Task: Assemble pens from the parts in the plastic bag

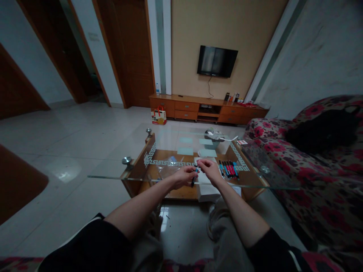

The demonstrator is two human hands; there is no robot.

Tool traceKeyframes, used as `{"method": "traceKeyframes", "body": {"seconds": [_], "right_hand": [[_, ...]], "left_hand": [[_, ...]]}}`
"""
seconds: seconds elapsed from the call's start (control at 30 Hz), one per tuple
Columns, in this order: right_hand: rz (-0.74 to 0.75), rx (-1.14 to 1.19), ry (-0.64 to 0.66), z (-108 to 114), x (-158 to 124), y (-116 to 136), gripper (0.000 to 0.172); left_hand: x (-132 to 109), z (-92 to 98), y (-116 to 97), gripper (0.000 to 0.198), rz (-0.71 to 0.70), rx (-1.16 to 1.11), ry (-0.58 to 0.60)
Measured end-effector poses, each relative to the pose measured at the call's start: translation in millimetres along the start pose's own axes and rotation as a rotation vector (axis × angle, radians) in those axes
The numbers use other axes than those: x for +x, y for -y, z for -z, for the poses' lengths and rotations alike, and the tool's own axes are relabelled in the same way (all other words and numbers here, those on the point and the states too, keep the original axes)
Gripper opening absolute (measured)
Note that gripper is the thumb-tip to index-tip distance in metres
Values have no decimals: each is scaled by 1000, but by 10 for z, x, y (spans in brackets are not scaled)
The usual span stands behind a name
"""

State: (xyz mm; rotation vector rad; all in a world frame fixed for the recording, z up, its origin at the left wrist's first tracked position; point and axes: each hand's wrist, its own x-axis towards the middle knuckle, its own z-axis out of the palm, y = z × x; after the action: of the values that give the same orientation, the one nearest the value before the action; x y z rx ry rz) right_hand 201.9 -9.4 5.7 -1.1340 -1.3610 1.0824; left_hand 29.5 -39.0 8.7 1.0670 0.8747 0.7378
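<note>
Over the front of the glass coffee table (113, 176), my left hand (183, 177) is closed around a marker pen (193, 181) with a black lower end and some blue on it. The pen stands nearly upright. My right hand (209, 170) is beside its upper end, thumb and fingers pinched together; whatever is between them is too small to make out. To the right of that hand, several blue, black and red markers (229, 169) lie side by side in a row.
Below the glass, a white box (208, 193) and clear plastic packaging (167, 168) are visible. A dark bowl-like container (214, 136) holding plastic stands at the table's far side. A flowered sofa (320, 189) is at right; a paper bag (159, 116) stands before the TV cabinet (185, 106).
</note>
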Motion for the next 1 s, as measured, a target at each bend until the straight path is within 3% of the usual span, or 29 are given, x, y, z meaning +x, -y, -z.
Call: {"method": "traceKeyframes", "body": {"seconds": [0.27,0.47,0.73,0.87,1.0], "right_hand": [[-72,55,86,-29,8,-75,42],[-155,76,39,35,22,-100,46],[-207,50,73,73,-14,-154,42],[-226,23,90,80,-31,-142,41],[-223,5,119,70,-30,-132,39]], "left_hand": [[-28,-73,23,37,72,-111,48],[42,-47,47,41,0,-145,52],[105,49,72,43,-38,-83,12],[124,112,104,45,-73,28,-55],[113,135,106,48,-118,128,-49]]}}
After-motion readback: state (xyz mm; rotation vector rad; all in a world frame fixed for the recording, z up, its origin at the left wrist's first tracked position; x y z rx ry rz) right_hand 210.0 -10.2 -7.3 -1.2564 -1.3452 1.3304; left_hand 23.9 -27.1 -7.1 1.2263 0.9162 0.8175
